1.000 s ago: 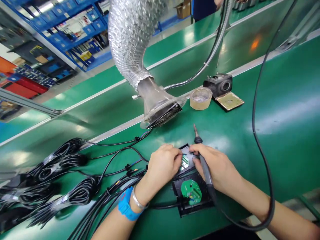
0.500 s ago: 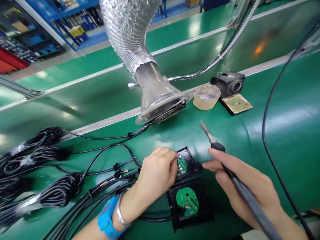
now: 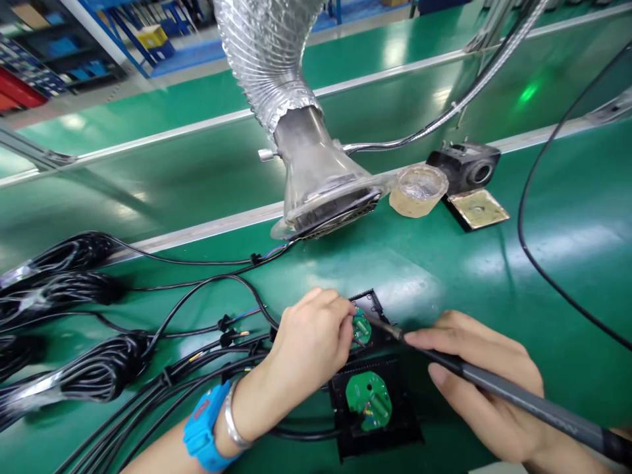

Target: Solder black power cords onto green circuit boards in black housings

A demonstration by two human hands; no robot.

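Note:
My right hand (image 3: 486, 385) grips a soldering iron (image 3: 513, 390) whose tip points left and reaches the small green circuit board (image 3: 362, 329). That board sits in a black housing (image 3: 371, 301). My left hand (image 3: 316, 332) is closed at the board's left edge, thumb and fingertips pinched together. What it pinches is mostly hidden, though a thin wire end seems to show at the fingertips. Nearer to me, a second black housing (image 3: 345, 440) holds a larger green board (image 3: 363, 388) with small coloured wires, and a black cable enters it from the left.
Bundled black cables (image 3: 99, 375) cover the left of the green bench (image 3: 464, 276). A fume extractor nozzle (image 3: 320, 171) hangs over the middle. Behind stand a translucent round tub (image 3: 417, 194), an iron stand (image 3: 467, 168) and a sponge tray (image 3: 478, 209). A black cord (image 3: 530, 247) loops at right.
My right hand has lowered the soldering iron, swinging its tip from pointing up and away to pointing left at the small board. My left hand stays at the same board.

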